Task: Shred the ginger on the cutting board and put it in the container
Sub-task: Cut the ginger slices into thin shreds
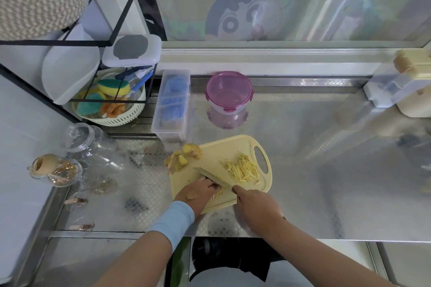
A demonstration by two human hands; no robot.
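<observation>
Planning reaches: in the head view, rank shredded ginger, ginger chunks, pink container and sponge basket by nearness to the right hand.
1. Shredded ginger, just ahead.
2. Ginger chunks, ahead-left.
3. Pink container, farther back.
4. Sponge basket, far left.

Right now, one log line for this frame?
step: slicing | left hand: holds ginger on board | right hand: grips knife | shreds: piled on board | container: no ginger yet
</observation>
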